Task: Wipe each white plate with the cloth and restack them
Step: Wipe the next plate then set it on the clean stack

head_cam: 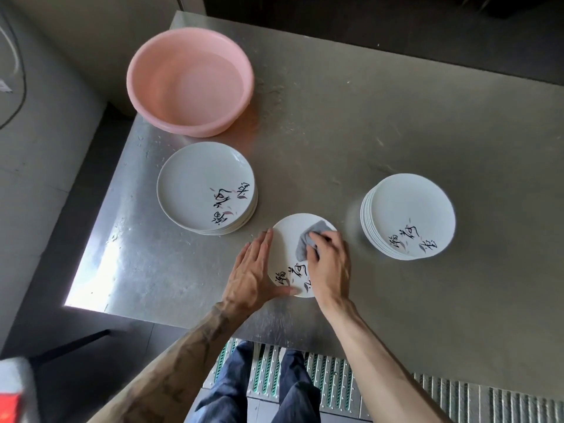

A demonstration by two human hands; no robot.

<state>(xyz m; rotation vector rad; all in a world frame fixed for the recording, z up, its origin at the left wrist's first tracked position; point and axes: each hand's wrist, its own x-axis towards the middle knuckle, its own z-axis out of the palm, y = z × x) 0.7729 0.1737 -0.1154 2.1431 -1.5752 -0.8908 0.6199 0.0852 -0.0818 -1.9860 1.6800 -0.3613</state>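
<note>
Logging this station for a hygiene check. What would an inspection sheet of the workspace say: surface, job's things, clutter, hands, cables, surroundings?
Surface: metal table, scuffed, glare along its left edge.
Job's things: one plate lies flat in front of the person, grey cloth on it; left stack and right stack of plates flank it.
Clutter: pink basin at the far left corner.
Hands: left hand flat, fingers straight against the plate's rim; right hand grips the cloth.
Cables: thin cable on the wall, far left.
Surroundings: ribbed floor mat below.
</note>
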